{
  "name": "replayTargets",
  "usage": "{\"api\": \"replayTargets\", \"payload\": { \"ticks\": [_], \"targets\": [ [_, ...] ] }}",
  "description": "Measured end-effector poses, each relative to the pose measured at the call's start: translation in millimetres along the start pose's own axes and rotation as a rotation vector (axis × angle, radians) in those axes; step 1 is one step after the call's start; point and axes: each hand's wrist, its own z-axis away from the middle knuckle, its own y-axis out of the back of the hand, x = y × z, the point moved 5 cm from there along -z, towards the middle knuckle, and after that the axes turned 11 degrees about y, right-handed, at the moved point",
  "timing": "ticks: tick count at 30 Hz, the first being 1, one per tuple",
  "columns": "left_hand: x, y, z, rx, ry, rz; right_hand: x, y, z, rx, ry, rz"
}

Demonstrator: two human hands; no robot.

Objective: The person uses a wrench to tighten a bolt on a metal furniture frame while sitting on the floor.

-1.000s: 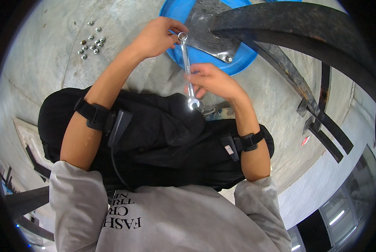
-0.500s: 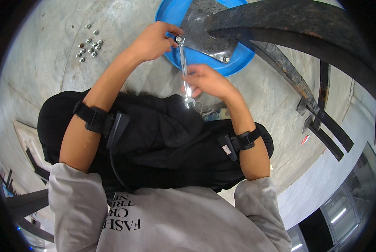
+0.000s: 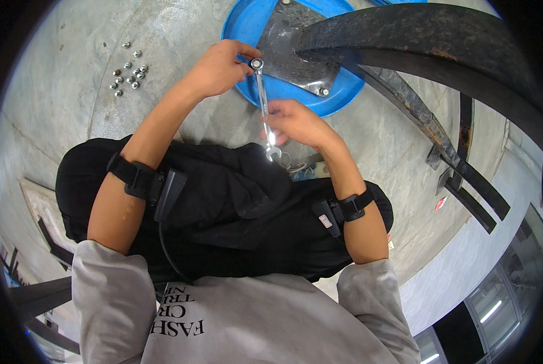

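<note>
A shiny combination wrench (image 3: 261, 91) points toward me, its ring end at the near left corner of a black metal base plate (image 3: 283, 42). My right hand (image 3: 299, 125) is closed around the lower half of its shank, just above the open-jaw end. At the ring end, my left hand (image 3: 220, 68) has its fingers curled against the ring's side. What sits inside the ring is partly hidden. A nut on a bolt (image 3: 324, 92) shows at the plate's near right corner. The plate lies on a round blue base (image 3: 350, 91).
Several loose shiny nuts (image 3: 135, 85) lie on the concrete floor to the left. A thick curved black metal beam (image 3: 405, 42) rises from the plate and arches to the right. Beyond it, more metal bars (image 3: 411, 109) slant down to the right. My bent knees (image 3: 223, 182) are close below the wrench.
The whole view has shifted slightly, so the floor and plate appear a little lower. Both hands and the wrench keep nearly the same place and angle at the plate's corner.
</note>
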Motion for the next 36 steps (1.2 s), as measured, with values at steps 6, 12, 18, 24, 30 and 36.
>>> {"api": "replayTargets", "payload": {
  "ticks": [6,12,18,24,30,36],
  "targets": [
    [0,0,1,0.009,0.0,-0.018,-5,0,1,0.005,-0.004,0.016],
    [-1,0,0,-0.01,-0.001,-0.015,-8,-2,3,-0.016,-0.018,-0.02],
    [1,0,1,-0.012,-0.025,-0.009,-2,-4,-2,-0.052,-0.026,-0.073],
    [-3,0,-1,0.005,-0.029,-0.016,-6,7,2,0.029,-0.055,0.041],
    [3,0,3,-0.081,0.044,-0.122,-14,59,17,0.441,0.135,0.675],
    [9,-1,2,-0.083,0.047,-0.065,-39,62,26,0.635,0.297,0.73]
  ]
}}
